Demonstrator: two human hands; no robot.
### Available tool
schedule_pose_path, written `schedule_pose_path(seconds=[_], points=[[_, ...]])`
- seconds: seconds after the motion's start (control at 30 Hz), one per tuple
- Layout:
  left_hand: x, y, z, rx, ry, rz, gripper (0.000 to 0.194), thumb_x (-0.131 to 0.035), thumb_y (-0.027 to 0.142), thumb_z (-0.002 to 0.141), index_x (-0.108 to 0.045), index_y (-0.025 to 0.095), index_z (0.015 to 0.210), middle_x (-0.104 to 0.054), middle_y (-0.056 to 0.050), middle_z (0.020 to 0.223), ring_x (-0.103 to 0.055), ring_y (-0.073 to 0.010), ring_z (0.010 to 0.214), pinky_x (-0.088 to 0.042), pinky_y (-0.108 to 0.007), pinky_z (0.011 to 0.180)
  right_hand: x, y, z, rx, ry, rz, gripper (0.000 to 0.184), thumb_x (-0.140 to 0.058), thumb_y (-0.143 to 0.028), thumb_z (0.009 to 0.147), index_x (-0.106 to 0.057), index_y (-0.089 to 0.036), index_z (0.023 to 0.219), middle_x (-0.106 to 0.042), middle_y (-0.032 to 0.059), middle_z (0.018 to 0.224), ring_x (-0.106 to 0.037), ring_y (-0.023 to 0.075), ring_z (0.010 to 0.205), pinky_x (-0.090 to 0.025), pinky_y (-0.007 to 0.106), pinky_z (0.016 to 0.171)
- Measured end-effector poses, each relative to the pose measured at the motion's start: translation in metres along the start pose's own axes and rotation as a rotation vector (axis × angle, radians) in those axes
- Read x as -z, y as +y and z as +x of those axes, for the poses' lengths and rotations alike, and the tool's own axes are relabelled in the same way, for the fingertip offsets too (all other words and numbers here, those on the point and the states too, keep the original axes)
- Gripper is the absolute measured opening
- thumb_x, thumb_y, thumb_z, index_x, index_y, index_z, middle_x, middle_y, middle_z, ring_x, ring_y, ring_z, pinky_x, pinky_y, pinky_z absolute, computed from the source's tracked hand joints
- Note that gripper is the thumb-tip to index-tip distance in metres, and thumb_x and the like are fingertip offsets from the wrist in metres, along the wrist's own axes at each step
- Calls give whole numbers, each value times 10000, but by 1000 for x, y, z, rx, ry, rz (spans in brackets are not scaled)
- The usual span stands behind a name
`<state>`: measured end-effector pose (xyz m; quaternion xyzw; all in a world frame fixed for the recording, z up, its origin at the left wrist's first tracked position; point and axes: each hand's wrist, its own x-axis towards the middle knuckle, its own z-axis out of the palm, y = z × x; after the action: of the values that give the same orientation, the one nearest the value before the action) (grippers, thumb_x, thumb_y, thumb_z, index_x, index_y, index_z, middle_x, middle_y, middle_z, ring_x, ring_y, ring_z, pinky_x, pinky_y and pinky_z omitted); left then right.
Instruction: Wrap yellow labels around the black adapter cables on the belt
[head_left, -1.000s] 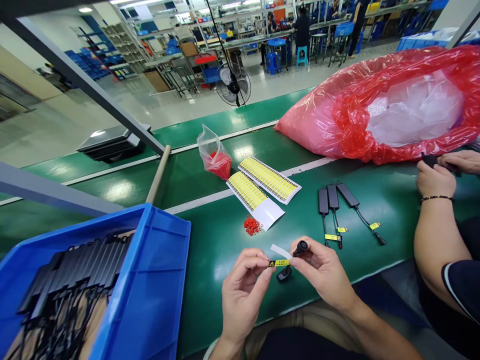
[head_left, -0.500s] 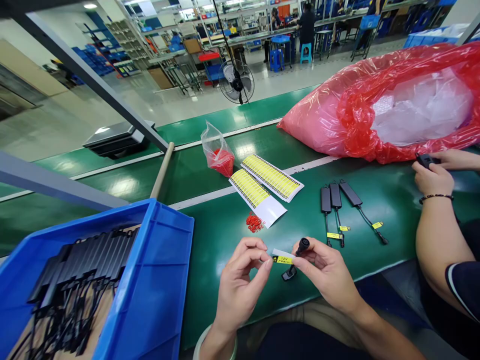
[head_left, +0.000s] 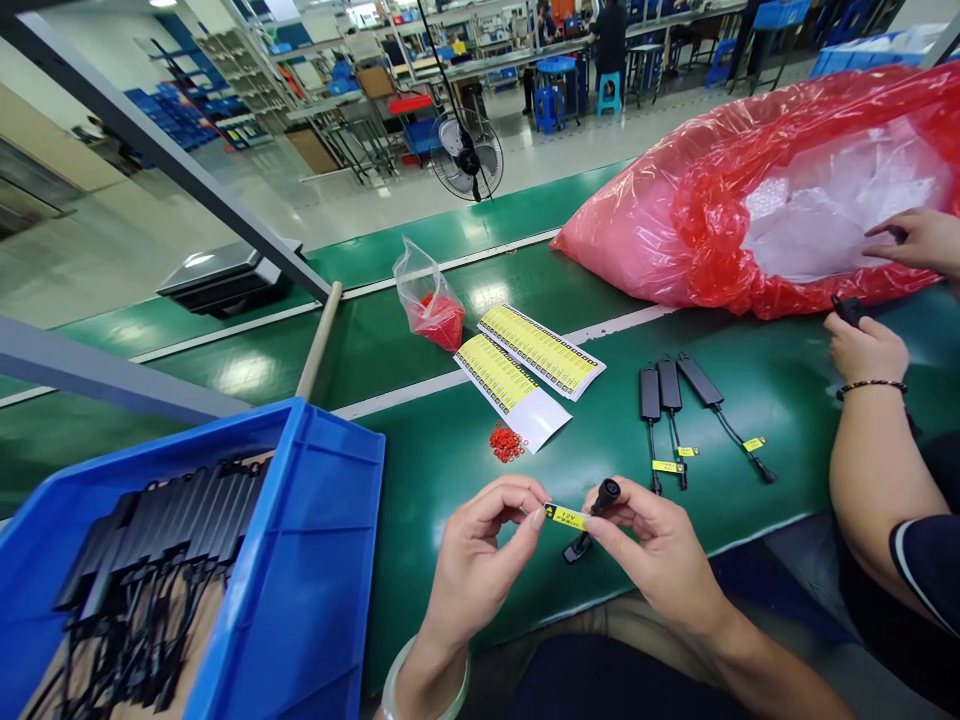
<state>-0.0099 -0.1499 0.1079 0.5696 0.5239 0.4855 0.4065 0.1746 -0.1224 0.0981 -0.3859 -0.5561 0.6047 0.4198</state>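
Observation:
A yellow label (head_left: 566,517) marked 12V stretches between my two hands. My left hand (head_left: 487,550) pinches its left end between thumb and forefinger. With my right hand (head_left: 660,550) I grip a black cable connector (head_left: 606,492), and that thumb presses the label's right end. The cable's dark lower part shows below my fingers, over the green bench. Past my hands lie a small heap of red rings (head_left: 507,442) and two sheets of yellow labels (head_left: 510,380). To the right, several black adapters (head_left: 669,388) with yellow-tagged cables rest on the bench.
A blue bin (head_left: 315,540) holding black adapters stands at left. A clear bag of red rings (head_left: 431,310) sits behind the sheets. At right is a big red plastic bag (head_left: 645,240); beside it, a co-worker's hand (head_left: 870,355) holds a black part and the other reaches toward the bag.
My left fingers have closed on the free end of the label, folding or flattening it. The co-worker's far hand has moved up to the red bag's opening.

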Motion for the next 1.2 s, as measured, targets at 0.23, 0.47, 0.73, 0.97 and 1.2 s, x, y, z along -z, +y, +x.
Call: schedule_pose_path(seconds=[0.23,0.47,0.73,0.97,1.2], points=[[0,-2,3,10,-8,-27,106,-609,151,886,-636,187,791,-649,-32,856,-601,-144,806,-475,-229,698,0,0,0,3,-4,-27,66,-629,-229,885,-610,-190,835,-606,-11,808,-627,113,709,-547,195,685],[0,-2,3,16,-8,-46,104,-615,156,885,-634,188,788,-659,-27,847,-604,-134,788,-476,-222,691,0,-1,-2,8,-2,-26,66,-625,-218,884,-599,-194,829,-596,-13,814,-625,111,703,-554,196,676],[-1,-4,3,33,-6,-57,101,-619,163,881,-630,180,782,-660,-33,843,-602,-135,762,-479,-227,675,-1,-1,-1,23,2,-52,72,-614,-202,890,-589,-197,822,-582,-14,802,-612,113,705,-549,202,677],[-1,-5,4,27,7,-56,107,-621,168,878,-629,171,771,-661,-50,833,-606,-149,768,-483,-239,671,-1,-1,-2,20,3,-84,84,-609,-223,894,-592,-198,815,-583,-1,798,-604,131,719,-548,221,674],[-1,-5,4,27,9,-62,112,-615,173,883,-628,168,772,-657,-51,826,-603,-145,752,-483,-235,660,-2,-1,-1,16,-6,-104,91,-597,-221,904,-585,-199,817,-582,-4,799,-600,125,730,-542,213,693]])
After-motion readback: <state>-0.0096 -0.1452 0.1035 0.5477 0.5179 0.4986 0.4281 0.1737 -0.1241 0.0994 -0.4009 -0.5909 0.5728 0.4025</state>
